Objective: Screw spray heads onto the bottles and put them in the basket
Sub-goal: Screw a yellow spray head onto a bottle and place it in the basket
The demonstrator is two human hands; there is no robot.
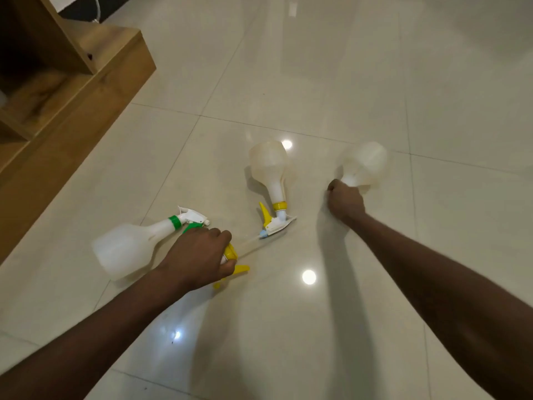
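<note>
Three translucent white bottles are on a glossy tiled floor. One bottle with a green spray head [127,248] lies on its side at the left. A second bottle with a yellow spray head [269,168] lies in the middle, head toward me. My left hand [199,255] is closed on a loose yellow spray head [235,261], whose clear dip tube points right. My right hand [344,200] grips the neck of a headless bottle [364,164], blurred, at the right. No basket is in view.
A wooden shelf unit [86,90] fills the upper left corner, its base edge running diagonally toward the bottles. Pale floor tiles [346,67] with bright light reflections stretch beyond and to the right.
</note>
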